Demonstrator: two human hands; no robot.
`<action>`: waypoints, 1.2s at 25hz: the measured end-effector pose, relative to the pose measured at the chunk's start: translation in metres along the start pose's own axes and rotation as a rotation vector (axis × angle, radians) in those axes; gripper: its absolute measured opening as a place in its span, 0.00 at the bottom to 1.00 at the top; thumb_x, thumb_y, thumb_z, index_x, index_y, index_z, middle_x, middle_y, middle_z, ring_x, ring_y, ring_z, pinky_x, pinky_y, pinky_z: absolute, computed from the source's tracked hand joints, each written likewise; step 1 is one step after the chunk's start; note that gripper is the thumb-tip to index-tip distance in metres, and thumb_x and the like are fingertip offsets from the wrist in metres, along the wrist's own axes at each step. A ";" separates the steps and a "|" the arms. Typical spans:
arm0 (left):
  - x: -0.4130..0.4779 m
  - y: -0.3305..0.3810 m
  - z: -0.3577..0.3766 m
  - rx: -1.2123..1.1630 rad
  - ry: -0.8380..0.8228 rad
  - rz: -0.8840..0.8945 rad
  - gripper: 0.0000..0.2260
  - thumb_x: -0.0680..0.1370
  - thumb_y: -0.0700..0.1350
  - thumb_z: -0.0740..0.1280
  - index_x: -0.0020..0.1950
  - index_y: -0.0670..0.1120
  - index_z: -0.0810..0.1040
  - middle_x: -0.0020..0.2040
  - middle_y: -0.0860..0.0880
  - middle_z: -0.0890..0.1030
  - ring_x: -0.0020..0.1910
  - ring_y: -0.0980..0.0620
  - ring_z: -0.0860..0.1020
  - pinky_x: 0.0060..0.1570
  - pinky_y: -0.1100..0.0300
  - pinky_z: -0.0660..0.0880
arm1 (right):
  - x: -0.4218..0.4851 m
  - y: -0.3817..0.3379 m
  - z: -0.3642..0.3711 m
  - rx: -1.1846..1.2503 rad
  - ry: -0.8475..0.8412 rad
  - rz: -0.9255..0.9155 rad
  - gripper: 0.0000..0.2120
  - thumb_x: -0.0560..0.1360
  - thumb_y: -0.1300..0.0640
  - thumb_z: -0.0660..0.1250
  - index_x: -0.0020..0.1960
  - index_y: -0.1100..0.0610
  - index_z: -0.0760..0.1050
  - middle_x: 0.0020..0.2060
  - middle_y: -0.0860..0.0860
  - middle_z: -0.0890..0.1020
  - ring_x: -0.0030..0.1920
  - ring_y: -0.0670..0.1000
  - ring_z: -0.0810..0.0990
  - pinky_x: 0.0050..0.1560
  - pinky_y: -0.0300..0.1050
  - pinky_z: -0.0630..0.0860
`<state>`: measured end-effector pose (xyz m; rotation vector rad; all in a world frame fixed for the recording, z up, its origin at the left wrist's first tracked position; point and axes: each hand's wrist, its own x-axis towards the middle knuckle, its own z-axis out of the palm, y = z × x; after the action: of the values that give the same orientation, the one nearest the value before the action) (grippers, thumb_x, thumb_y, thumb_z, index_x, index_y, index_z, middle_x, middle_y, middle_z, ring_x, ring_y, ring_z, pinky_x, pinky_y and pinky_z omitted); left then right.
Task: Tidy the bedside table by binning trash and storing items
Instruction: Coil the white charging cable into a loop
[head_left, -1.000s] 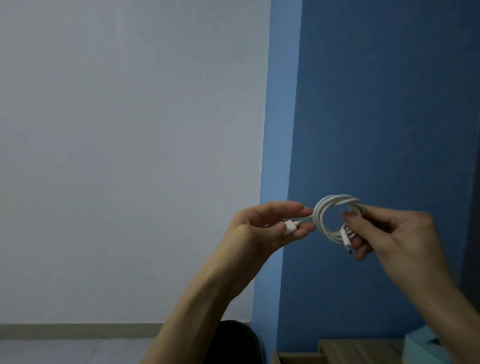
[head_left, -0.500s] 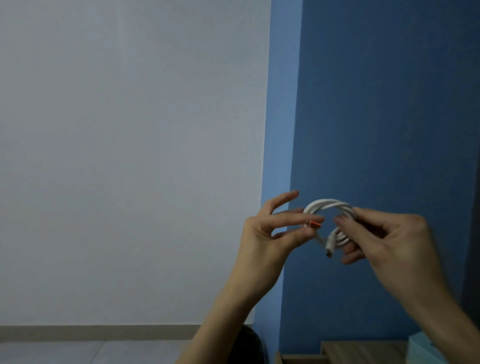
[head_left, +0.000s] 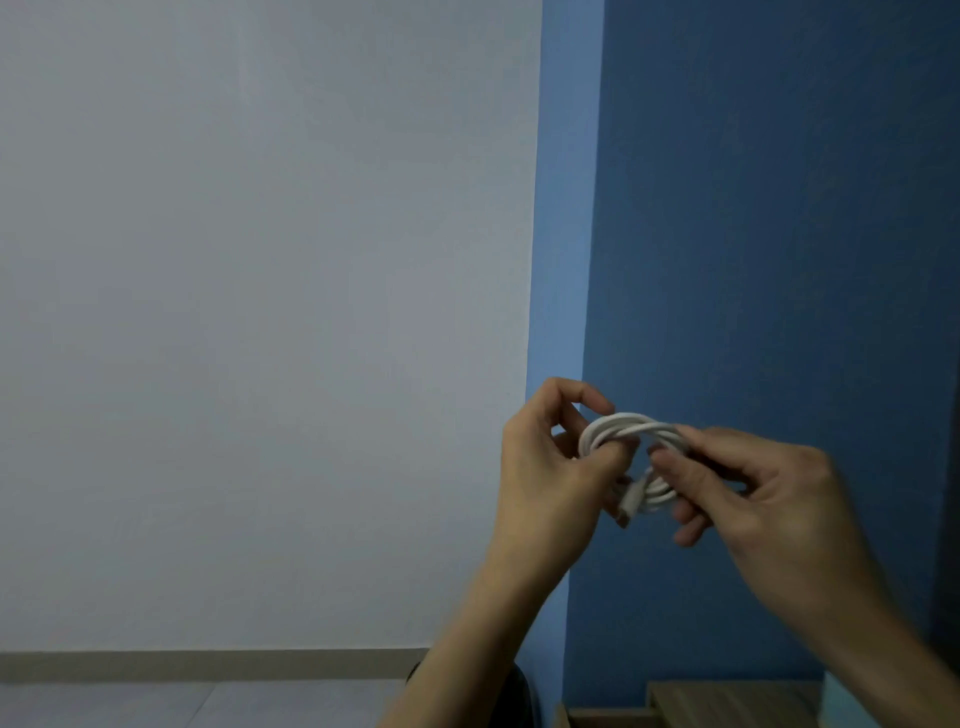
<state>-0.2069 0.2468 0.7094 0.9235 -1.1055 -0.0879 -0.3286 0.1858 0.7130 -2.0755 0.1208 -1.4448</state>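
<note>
Both hands are up at chest height, and nothing rests on any surface here. The left hand (head_left: 550, 467) has its fingers curled round the left side of the white cable (head_left: 631, 423), with the thumb pressed on the strands. The right hand (head_left: 753, 499) pinches the right side of the coil between thumb and forefinger; the other fingers are loosely bent below it. So both are clamped on the cable, one on each side, close together but not touching.

Progress, as a judgement: the cable is wound up and looks almost bundled, and the end is probably getting tucked or wrapped. It is not stored yet. Only a strip of the wooden bedside table (head_left: 727, 699) shows at the bottom right, so I cannot tell what trash or items are left on it. Binning cannot be judged from this view.

Cable look: thin, white, round and smooth, in several loops making a small coil. The coil is somewhat twisted, its top strands crossing over toward the right hand. One plug (head_left: 628, 506) hangs loose from the lower part of the coil, between the hands, pointing down. The other end is hidden. It looks light and floppy, and the loops would likely spring open if released.

Further back, a pale blue thing (head_left: 839, 696) sits at the table's right end, cut off by the forearm. A dark round thing (head_left: 519, 696) sits low beside the left forearm; I cannot tell what it is. Behind are a blue wall (head_left: 779, 208) on the right and a white wall (head_left: 260, 312) on the left, with skirting (head_left: 208, 665) along its foot.
</note>
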 end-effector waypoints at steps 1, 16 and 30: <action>0.000 -0.001 0.001 0.076 0.028 0.063 0.10 0.70 0.29 0.65 0.42 0.43 0.72 0.34 0.47 0.74 0.26 0.48 0.74 0.22 0.60 0.74 | -0.001 0.000 0.002 -0.035 -0.003 -0.021 0.06 0.68 0.56 0.69 0.38 0.46 0.82 0.28 0.48 0.79 0.24 0.48 0.76 0.24 0.34 0.73; 0.010 -0.015 -0.030 0.114 -0.478 0.037 0.09 0.70 0.35 0.70 0.49 0.34 0.79 0.43 0.34 0.77 0.42 0.48 0.77 0.40 0.60 0.79 | 0.004 0.002 -0.004 0.041 -0.114 0.264 0.21 0.57 0.38 0.71 0.43 0.50 0.78 0.37 0.53 0.80 0.25 0.50 0.77 0.24 0.42 0.75; -0.005 -0.021 -0.017 0.113 -0.099 -0.111 0.08 0.75 0.41 0.69 0.43 0.36 0.82 0.28 0.51 0.79 0.20 0.54 0.67 0.21 0.62 0.66 | -0.004 0.009 -0.016 0.130 -0.156 0.242 0.28 0.71 0.76 0.61 0.38 0.43 0.82 0.37 0.45 0.86 0.26 0.49 0.79 0.28 0.38 0.78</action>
<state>-0.1877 0.2456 0.6894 1.0917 -1.1590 -0.1649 -0.3415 0.1729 0.7087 -1.9829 0.2025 -1.1134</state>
